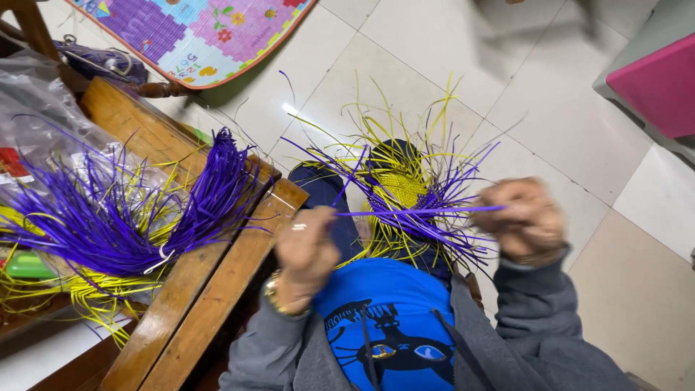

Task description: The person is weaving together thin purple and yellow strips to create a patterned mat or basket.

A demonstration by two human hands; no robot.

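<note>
Your left hand (305, 250) and right hand (523, 217), both blurred, each close their grip on one thin purple plastic strip (420, 211) stretched between them, above the half-woven yellow-and-purple strip mat (402, 190) on your lap. A tied purple strip bundle (145, 217) lies on the wooden desk (195, 304).

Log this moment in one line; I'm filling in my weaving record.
left hand: pinches purple strip | right hand: holds its other end | woven piece: on lap | purple bundle: on wooden bench
</note>
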